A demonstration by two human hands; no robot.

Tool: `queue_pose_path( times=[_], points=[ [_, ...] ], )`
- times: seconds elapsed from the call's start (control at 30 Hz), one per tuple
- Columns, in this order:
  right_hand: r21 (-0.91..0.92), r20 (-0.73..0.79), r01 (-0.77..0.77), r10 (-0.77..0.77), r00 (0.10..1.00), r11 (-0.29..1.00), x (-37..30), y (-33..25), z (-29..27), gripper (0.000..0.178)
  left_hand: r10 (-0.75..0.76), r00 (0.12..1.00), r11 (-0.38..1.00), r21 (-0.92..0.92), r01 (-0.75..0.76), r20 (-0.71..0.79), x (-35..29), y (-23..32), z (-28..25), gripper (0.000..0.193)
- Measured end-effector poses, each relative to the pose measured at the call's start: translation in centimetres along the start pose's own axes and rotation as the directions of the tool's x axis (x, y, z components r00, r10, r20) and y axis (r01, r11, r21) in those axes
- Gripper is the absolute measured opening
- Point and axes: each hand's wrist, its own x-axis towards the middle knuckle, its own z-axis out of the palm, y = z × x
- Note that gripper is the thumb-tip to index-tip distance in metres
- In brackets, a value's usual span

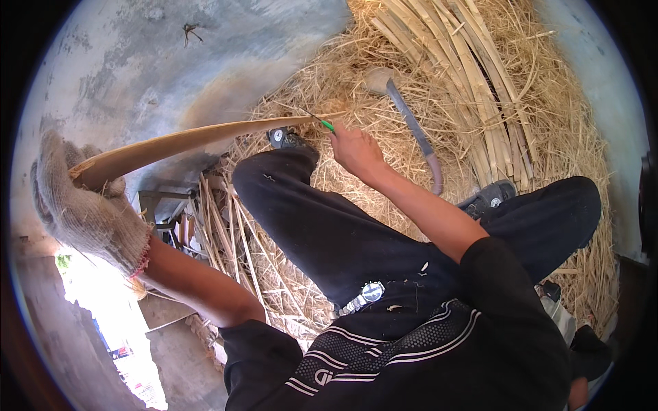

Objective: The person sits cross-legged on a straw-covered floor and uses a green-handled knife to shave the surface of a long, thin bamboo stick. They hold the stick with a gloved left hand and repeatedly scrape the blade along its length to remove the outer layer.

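Note:
My left hand [92, 212], in a greyish knitted glove, is closed around the near end of a long curved bamboo strip [185, 140] at the far left. The strip reaches across to the right, and its thin far end lies close to my right hand [356, 152]. That bare hand is closed on a small knife [327, 126] with a green handle. Its thin dark blade points up and left, at the strip's far end; whether it touches the strip I cannot tell.
A machete [413, 130] with a brown handle lies on shavings [343, 89] beyond my right forearm. Long split slats [480, 89] are bundled at the back right; more sticks [233, 233] lean on the left. A wristwatch [370, 292] rests at my lap. A wall [205, 61] stands behind.

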Motion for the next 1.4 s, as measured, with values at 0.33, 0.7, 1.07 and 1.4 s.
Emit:
queue_pose_path(
  times=[0.33,0.7,1.07,1.4],
  points=[
    [-0.022,0.086,-0.092,0.094,0.992,0.995,0.7,2.5,2.7,0.023,0.011,1.0,1.0,-0.003,-0.011,0.015,0.5,0.5,0.2,0.041],
    [-0.163,0.16,-0.106,0.132,0.978,0.981,2.7,5.1,7.0,0.021,-0.56,0.829,0.74,-0.46,0.491,-0.016,1.3,5.0,1.4,0.023],
    [-0.064,0.176,-0.231,0.239,0.955,0.971,1.1,5.3,6.8,0.029,-0.55,0.831,0.707,-0.484,0.516,0.081,1.3,5.0,0.4,0.021],
    [-0.069,0.151,-0.191,0.2,0.968,0.979,1.9,5.1,6.7,0.029,-0.602,0.796,0.676,-0.497,0.545,0.054,1.5,4.5,1.1,0.021]
  ],
)
